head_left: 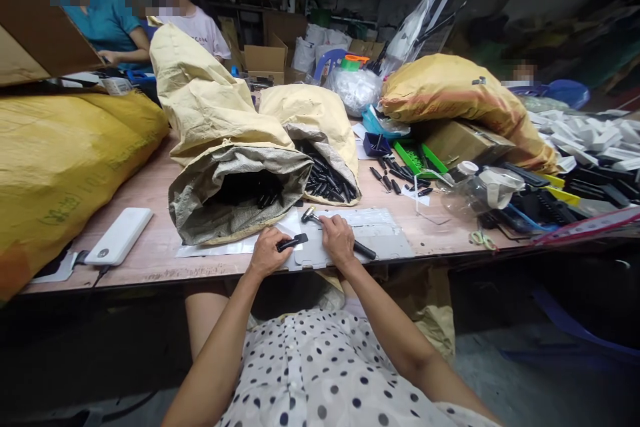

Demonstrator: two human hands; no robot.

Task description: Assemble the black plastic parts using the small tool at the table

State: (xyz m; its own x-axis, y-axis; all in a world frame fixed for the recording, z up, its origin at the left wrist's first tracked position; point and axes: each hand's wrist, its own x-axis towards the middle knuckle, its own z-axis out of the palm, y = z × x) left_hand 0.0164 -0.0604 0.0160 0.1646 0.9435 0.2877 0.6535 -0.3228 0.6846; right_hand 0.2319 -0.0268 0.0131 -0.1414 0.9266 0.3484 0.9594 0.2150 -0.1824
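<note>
My left hand is closed round a small black plastic part, holding it flat on a pale work mat at the table's near edge. My right hand grips a small hammer by its black handle, with the metal head pointing left just above the part. Right behind my hands lie two open paper sacks full of black parts.
A big yellow sack and a white power bank lie at left. At right are another yellow sack, a green tray, loose black parts, a clear plastic bottle and white boxes. Two people sit at the far left.
</note>
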